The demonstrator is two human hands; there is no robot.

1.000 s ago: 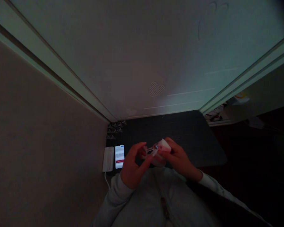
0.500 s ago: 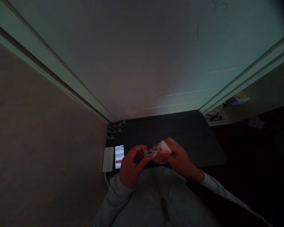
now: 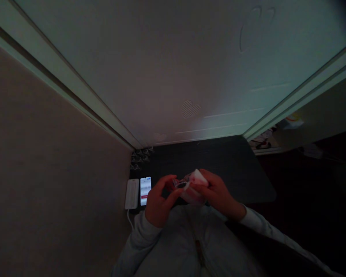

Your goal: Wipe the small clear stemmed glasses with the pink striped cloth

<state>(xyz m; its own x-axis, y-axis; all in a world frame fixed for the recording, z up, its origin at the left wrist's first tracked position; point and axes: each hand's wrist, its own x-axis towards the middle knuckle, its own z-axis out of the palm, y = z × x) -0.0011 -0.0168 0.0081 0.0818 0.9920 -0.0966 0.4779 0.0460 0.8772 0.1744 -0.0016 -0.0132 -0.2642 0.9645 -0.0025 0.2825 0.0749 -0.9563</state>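
My left hand [image 3: 161, 200] is closed, with its thumb and fingers pinching a small clear, shiny piece [image 3: 178, 183], perhaps glass or plastic; its exact kind does not show in the dim light. My right hand [image 3: 218, 193] grips a soft-looking pink and white cloth [image 3: 198, 178], which bunches up between the fingers. Part of that cloth hangs below the hands and touches or lies very near the clear piece. Both hands are close together over the near side of the dark table [image 3: 227, 165].
Several small clear items [image 3: 138, 157] stand in rows at the table's back left corner. A lit phone [image 3: 145, 191] and a white power strip [image 3: 132, 194] with a cable lie at the left edge. A white panel [image 3: 161, 77] rises behind the table, and a wall [image 3: 60, 173] closes the left.
The hands have shifted only slightly. The clear piece has turned between the left fingers, and more of the pink cloth now hangs below the right hand.
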